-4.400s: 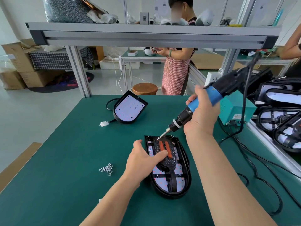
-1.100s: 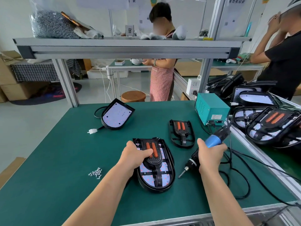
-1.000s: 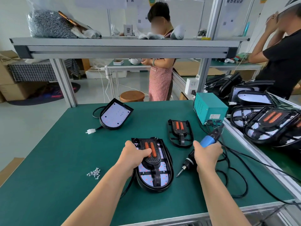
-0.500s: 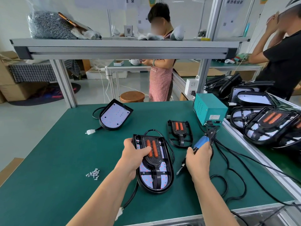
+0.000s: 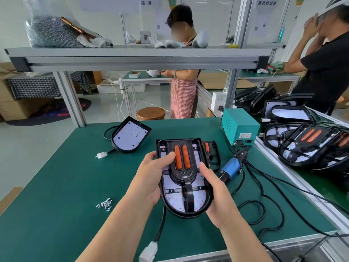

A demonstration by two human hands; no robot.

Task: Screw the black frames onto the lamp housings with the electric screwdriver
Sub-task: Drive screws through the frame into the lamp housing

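Both my hands hold a black lamp housing [image 5: 186, 203] with its black frame [image 5: 182, 163] and two orange strips above the green table [image 5: 56, 186]. My left hand [image 5: 151, 176] grips its left edge, thumb over the frame. My right hand [image 5: 217, 193] grips the right edge. The blue electric screwdriver [image 5: 229, 168] lies on the table just right of the housing, held by no hand. A loose black frame [image 5: 210, 150] lies behind the housing, partly hidden. A bare lamp housing [image 5: 130, 134] sits at the back left.
A small heap of screws [image 5: 104, 204] lies at the front left. A teal power box [image 5: 238, 125] stands at the back right with black cables [image 5: 264, 201] looping over the table. Several lamp housings [image 5: 309, 146] are stacked on the right bench. Two people stand beyond.
My right hand has put the screwdriver down on the table and taken the housing's right edge. Both hands have lifted the housing off the table and tilted it toward me.
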